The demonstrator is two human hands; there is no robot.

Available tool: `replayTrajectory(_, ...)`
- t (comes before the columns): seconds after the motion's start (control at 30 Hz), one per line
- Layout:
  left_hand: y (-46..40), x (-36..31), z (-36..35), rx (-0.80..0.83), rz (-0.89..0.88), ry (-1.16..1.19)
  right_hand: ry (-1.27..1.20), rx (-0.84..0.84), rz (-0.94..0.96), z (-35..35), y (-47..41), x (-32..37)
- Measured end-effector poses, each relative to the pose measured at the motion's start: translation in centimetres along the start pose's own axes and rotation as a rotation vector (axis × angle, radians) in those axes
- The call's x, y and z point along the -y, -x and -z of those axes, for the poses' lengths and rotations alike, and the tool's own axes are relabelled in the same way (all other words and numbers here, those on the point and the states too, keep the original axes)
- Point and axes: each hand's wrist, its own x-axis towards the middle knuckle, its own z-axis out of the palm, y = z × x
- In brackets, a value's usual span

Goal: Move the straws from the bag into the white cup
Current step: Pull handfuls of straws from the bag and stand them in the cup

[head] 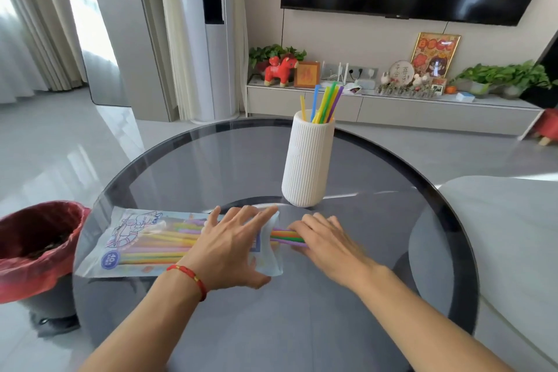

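Clear plastic, the bag [157, 243] lies flat on the near left of the glass table [302, 326], pinned under the spread, flat left hand [232, 246]. Just right of its mouth, the right hand [324, 240] pinches a few straws [282, 237] poking out. Draw them out level and straight, keeping the bag pressed, then lift toward the white cup [308, 160] farther back, which holds several already.
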Motion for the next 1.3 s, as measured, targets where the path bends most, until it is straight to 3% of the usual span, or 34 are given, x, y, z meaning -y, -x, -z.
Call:
replayTrajectory(0.23, 0.1, 0.5, 0.2, -0.026, 0.008, -0.033, -0.212, 0.129, -0.13, 1.6, 1.5, -2.9)
replayTrajectory(0.37, 0.2, 0.0, 0.0, -0.041, 0.005, -0.028, -0.405, 0.122, -0.162, 2.1, 2.0, -2.3)
replayTrajectory(0.6, 0.2, -0.2, 0.0, -0.049, -0.014, -0.005, -0.321, 0.093, -0.151, 1.6, 1.0, -0.5)
replayTrajectory(0.9, 0.5, 0.7, 0.2, 0.058, 0.051, 0.012, -0.241, 0.242, -0.309, 4.4, 3.9, -5.0)
replayTrajectory(1.3, 1.3, -0.5, 1.1, 0.159, 0.099, -0.071, -0.351, 0.028, -0.484, 7.4, 14.4, -9.2)
